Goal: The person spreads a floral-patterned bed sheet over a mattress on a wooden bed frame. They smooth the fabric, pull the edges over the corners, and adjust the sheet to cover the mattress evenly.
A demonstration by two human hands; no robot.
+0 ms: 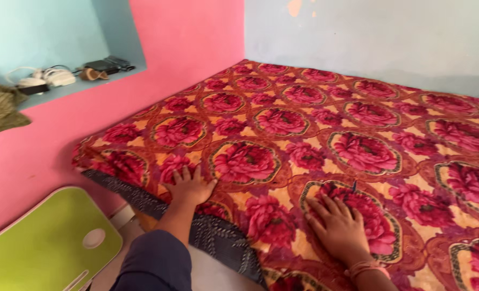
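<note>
1. Looking through the head camera, we see both hands lying flat on a floral blanket [325, 124] in red and orange, which covers a bed set into the room's corner.
2. Left hand [190, 187]: open, fingers spread, palm pressed on the blanket near its front-left edge, grasping nothing. A dark blue sleeve [153, 264] covers that arm.
3. Right hand [340, 225]: open, palm down on a large rose print, holding nothing. Band at the wrist.
4. Dark patterned underside [218, 237] of the blanket shows along the front edge.
5. Lime-green folding table [40, 242] sits lower left, beside the pink wall [191, 37].
6. Wall niche [61, 86] holds small items, too small to identify.
</note>
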